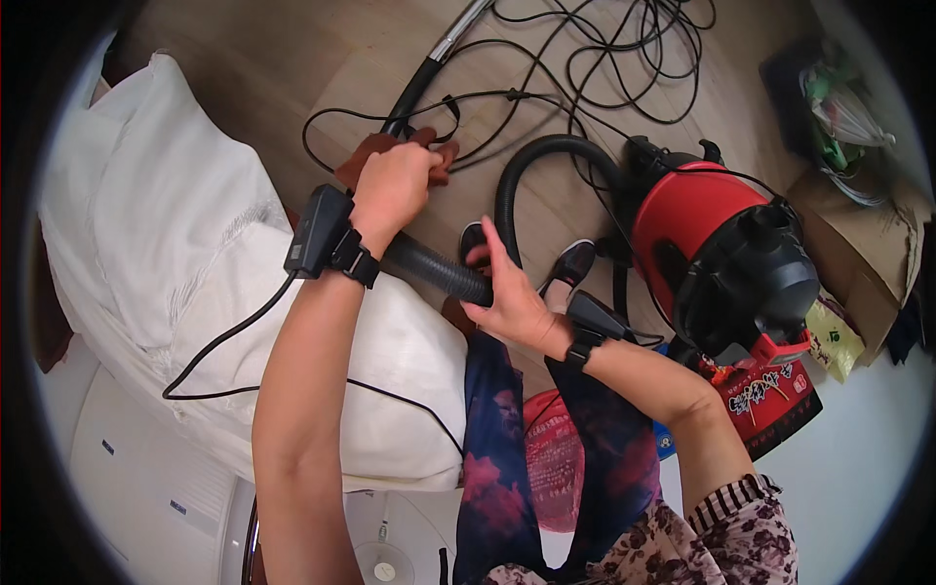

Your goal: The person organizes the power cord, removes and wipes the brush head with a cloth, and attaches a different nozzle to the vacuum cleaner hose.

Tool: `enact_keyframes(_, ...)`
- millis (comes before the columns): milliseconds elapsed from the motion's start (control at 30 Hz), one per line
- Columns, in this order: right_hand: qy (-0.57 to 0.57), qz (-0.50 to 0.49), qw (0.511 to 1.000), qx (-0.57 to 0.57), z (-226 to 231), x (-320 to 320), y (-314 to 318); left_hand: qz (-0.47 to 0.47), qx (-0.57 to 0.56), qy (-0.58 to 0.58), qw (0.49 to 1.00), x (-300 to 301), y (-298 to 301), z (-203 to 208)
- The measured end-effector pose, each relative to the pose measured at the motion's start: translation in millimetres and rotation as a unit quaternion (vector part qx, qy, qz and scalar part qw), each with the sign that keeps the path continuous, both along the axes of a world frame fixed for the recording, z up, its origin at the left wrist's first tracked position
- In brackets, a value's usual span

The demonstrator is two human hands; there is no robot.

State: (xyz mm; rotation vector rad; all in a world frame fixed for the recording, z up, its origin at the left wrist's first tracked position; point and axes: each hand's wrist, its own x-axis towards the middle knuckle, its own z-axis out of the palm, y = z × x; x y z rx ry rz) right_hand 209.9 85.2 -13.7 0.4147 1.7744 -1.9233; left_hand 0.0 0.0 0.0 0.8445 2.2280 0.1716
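My left hand [392,185] is closed on a brown cloth [366,161], which is bunched against the black upper part of a vacuum cleaner's tube [414,96]. Below that hand, the ribbed black vacuum hose [434,268] slants down to my right hand [515,304]. The hose lies in the crook of the right hand, between the thumb and the raised fingers. From there it loops up and over to the red and black canister vacuum cleaner [697,219] on my right. My left palm and part of the cloth are hidden.
A long black power cord [634,58] lies tangled on the wooden floor. White fabric [185,214] covers a bulky piece on the left. At right stand a cardboard box [848,253], plastic bags [843,117] and a red box [770,405]. A pink-red bag [553,458] shows between my legs.
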Motion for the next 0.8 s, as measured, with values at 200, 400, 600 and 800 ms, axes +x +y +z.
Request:
enact_keyframes(200, 0.053, 0.005, 0.982, 0.181, 3, -26, 18, -0.200, -0.078, -0.064, 0.975, 26, 6, 9)
enact_keyframes(400, 0.060, 0.033, 0.986, 0.153, -25, -8, 14, -0.050, 0.100, -0.151, 0.982, 22, 13, 30)
enact_keyframes(600, 0.115, -0.145, 0.980, 0.070, -20, -9, 25, 0.528, 0.378, 0.135, 0.749, 11, -17, 74)
enact_keyframes(800, 0.080, -0.136, 0.985, 0.073, -9, 2, 47, 0.793, 0.354, -0.137, 0.476, 46, -46, 98)
